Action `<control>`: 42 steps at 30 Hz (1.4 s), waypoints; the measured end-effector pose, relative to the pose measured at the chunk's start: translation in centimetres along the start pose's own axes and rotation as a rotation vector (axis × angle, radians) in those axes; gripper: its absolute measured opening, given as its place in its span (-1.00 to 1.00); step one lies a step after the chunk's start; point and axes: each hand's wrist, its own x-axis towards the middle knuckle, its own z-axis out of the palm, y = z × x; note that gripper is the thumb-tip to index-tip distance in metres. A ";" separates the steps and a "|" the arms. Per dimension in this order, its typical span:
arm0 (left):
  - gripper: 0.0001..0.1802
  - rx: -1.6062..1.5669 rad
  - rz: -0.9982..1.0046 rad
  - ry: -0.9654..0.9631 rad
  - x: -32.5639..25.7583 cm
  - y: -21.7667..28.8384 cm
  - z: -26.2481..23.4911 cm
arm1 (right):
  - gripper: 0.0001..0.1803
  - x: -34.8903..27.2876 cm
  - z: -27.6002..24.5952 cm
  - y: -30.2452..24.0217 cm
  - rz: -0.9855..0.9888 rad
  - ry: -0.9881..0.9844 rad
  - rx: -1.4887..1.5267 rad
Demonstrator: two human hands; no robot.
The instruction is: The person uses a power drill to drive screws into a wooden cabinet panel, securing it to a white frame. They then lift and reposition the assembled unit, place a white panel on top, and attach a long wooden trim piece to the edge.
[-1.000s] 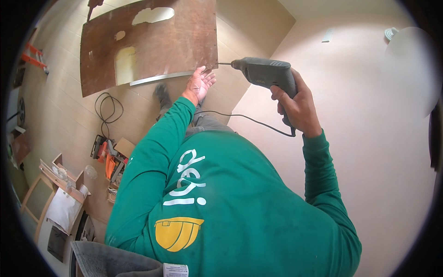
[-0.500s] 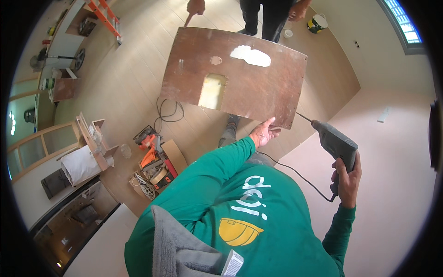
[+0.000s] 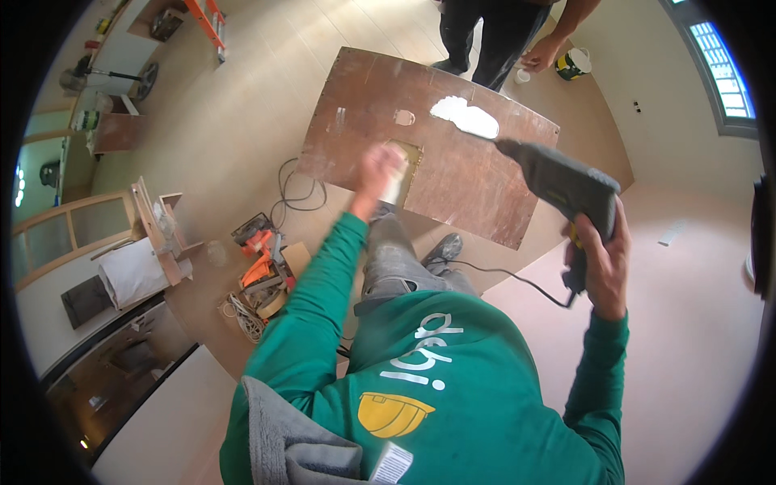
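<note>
The floor (image 3: 267, 121) is laid in light wood-look planks with fine seams. Directly on it, a loose loop of black cable (image 3: 325, 192) lies near a clutter of orange and black tools (image 3: 257, 263), with a coil of white cord (image 3: 242, 317) just beside them. Well apart from these, 1 bucket (image 3: 573, 65) and 1 small white cup (image 3: 522, 76) stand near each other. 1 dark shoe (image 3: 444, 249) is planted on the planks. An orange ladder (image 3: 208, 28) appears to stand there too, though its upper part is cut off.
</note>
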 end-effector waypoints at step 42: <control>-0.41 0.490 0.199 0.093 25.5 5.4 -11.9 | -0.34 20.2 31.2 -8.7 -0.087 -0.081 -0.300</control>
